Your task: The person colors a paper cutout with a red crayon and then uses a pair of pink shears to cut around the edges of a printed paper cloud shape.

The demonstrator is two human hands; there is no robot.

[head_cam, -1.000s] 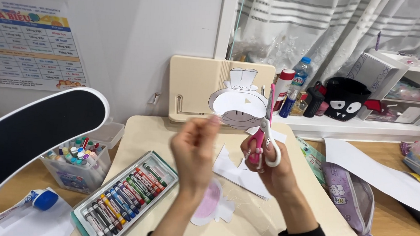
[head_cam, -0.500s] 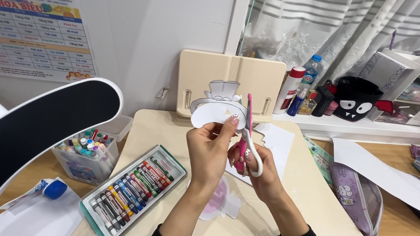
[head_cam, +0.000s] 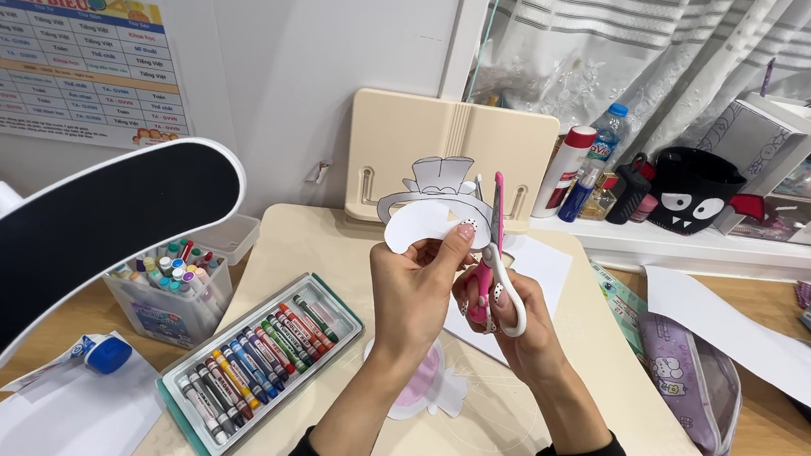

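The left hand (head_cam: 412, 291) is raised above the small beige table (head_cam: 546, 403), its thumb and fingers pinching the lower edge of a white paper cutout (head_cam: 429, 211) drawn with grey outlines; the cutout stands upright in front of the beige book stand (head_cam: 451, 145) at the back of the table; the right hand (head_cam: 504, 318) sits just beside the left, fingers curled through the white-and-pink handles of the scissors (head_cam: 493, 254), holding them firmly; the pink blades point upward and lie against the right edge of the cutout, nearly closed as far as can be seen; under both wrists, on the table, lies a pink and white paper shape (head_cam: 431, 389); a white sheet (head_cam: 533, 267) lies on the table behind the hands; at the table's left edge sits an open tray of crayons (head_cam: 255, 361); left of the table stand a clear tub of markers (head_cam: 170, 282) and a glue stick with a blue cap (head_cam: 104, 353); right of the table lies a purple pencil case (head_cam: 688, 376).
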